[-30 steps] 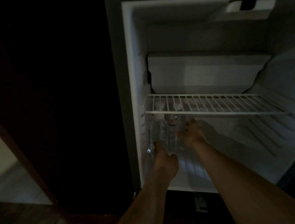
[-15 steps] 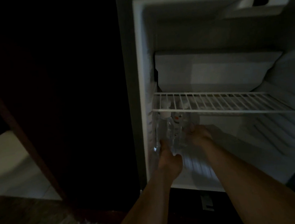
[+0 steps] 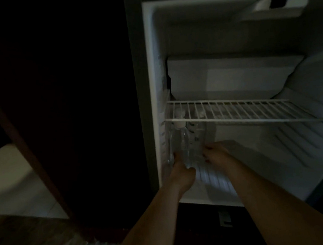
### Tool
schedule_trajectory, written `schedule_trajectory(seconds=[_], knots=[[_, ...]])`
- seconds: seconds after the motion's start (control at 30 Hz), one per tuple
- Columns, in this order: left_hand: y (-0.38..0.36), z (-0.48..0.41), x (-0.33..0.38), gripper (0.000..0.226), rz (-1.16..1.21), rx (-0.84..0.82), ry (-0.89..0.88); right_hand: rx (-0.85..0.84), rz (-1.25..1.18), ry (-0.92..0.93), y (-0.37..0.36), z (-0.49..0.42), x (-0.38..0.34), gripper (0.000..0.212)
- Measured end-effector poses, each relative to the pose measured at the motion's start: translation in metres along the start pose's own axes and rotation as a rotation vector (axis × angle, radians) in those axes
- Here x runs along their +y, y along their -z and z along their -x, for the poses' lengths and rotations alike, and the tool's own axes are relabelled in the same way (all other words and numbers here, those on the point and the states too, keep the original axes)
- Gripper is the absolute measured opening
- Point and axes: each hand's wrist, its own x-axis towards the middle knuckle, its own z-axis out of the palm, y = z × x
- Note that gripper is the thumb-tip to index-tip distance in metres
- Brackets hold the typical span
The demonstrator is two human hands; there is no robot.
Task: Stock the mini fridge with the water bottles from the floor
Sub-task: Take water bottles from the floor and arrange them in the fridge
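Clear plastic water bottles [image 3: 182,144] with pale caps stand upright inside the white mini fridge [image 3: 154,84], against its left wall and under the white wire shelf [image 3: 243,114]; the left hand [image 3: 182,172] grips the nearest one low at its base, as a second ago; the right hand [image 3: 218,155] has dropped from the bottles' upper part to their lower right side, fingers bent toward them, its hold unclear in the dimness; the bottles look nearly seated, so letting go probably comes next.

Fridge floor [image 3: 215,182]: water bottles [image 3: 181,142] upright, far left, beneath wire shelf [image 3: 243,112].
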Motion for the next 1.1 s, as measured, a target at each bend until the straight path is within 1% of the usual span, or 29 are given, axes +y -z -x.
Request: schedule_trajectory(seconds=[0.03,0.07,0.1,0.13,0.2,0.3,0.4,0.5,0.57,0.6,0.7,0.8,0.87,0.97,1.03,1.1], knots=[[0.002,-0.001,-0.001,0.085,-0.03,-0.012,0.013,-0.001,0.037,0.009,0.004,0.002,-0.001,0.021],[0.005,0.002,0.002,0.08,-0.051,-0.023,0.034,0.004,0.086,0.012,0.008,0.005,-0.003,0.018],[0.009,0.006,0.005,0.072,-0.077,-0.033,0.048,0.013,0.131,0.023,0.013,0.01,-0.007,0.018],[0.013,0.01,0.008,0.064,-0.116,-0.053,0.057,0.001,0.16,0.037,0.018,0.015,-0.01,0.022],[0.02,0.017,0.015,0.051,-0.207,-0.089,0.057,-0.088,0.184,0.047,0.025,0.027,-0.014,0.029],[0.031,0.035,0.027,0.034,-0.277,-0.126,0.027,-0.211,0.254,0.045,0.036,0.05,-0.023,0.029],[0.045,0.058,0.04,0.033,-0.425,-0.192,-0.024,-0.294,0.33,0.051,0.045,0.074,-0.038,0.015],[0.064,0.083,0.056,0.036,-0.658,-0.32,-0.012,-0.344,0.431,0.126,0.057,0.1,-0.057,0.021],[0.08,0.1,0.065,0.04,-0.764,-0.397,0.056,-0.349,0.468,0.198,0.065,0.118,-0.072,0.019],[0.088,0.107,0.069,0.041,-0.79,-0.405,0.066,-0.352,0.493,0.223,0.068,0.125,-0.078,0.018],[0.111,0.129,0.08,0.039,-0.833,-0.365,0.022,-0.365,0.584,0.279,0.073,0.147,-0.098,0.015],[0.135,0.157,0.09,0.043,-0.88,-0.335,0.04,-0.381,0.659,0.369,0.073,0.166,-0.12,0.015],[0.155,0.179,0.089,0.047,-0.901,-0.32,0.062,-0.396,0.678,0.425,0.066,0.187,-0.14,0.018],[0.19,0.21,0.075,0.046,-0.86,-0.269,0.057,-0.425,0.699,0.484,0.05,0.217,-0.166,0.016],[0.215,0.232,0.061,0.045,-0.85,-0.232,0.087,-0.449,0.703,0.517,0.035,0.238,-0.179,0.01],[0.24,0.258,0.045,0.045,-0.869,-0.18,0.136,-0.508,0.688,0.539,0.016,0.263,-0.191,0.008]])
